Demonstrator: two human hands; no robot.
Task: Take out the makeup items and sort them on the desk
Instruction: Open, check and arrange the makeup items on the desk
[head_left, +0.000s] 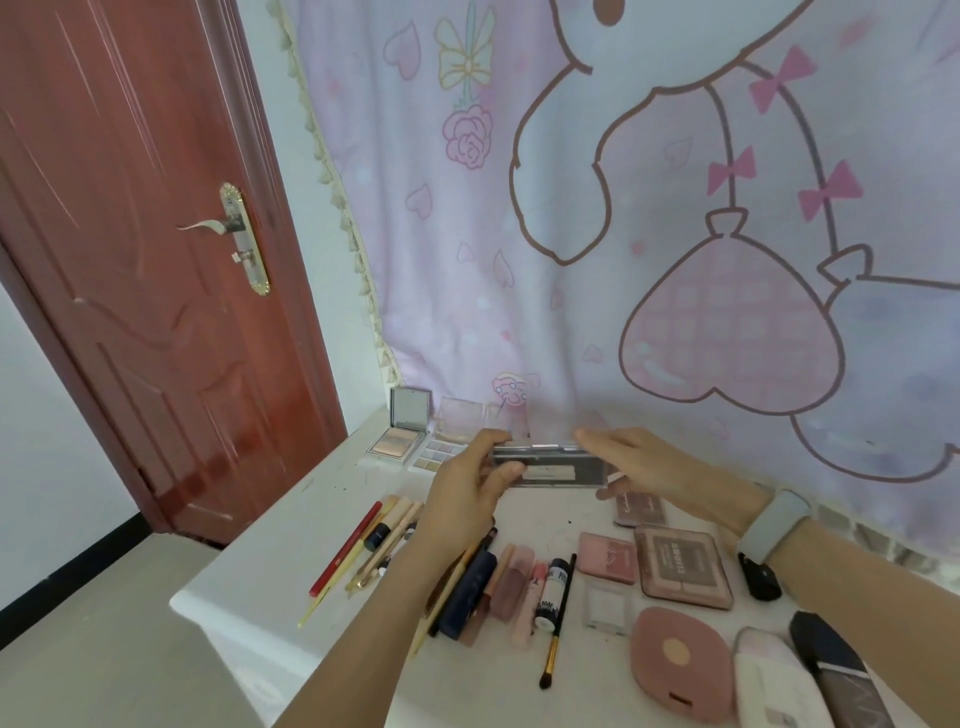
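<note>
Head view shows the left hand (467, 486) and right hand (636, 462), fingers curled round a long clear-lidded palette (550, 470) above the tabletop (270, 566), likely placing it beside the open palettes (415, 441) next.

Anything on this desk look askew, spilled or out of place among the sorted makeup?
Nothing is spilled or broken. The thin yellow stick in the pencil group pokes out past the desk front edge. Small dark specks mark the bare desktop. Both hands, left hand and right hand, hold a clear palette off the desk.
</note>
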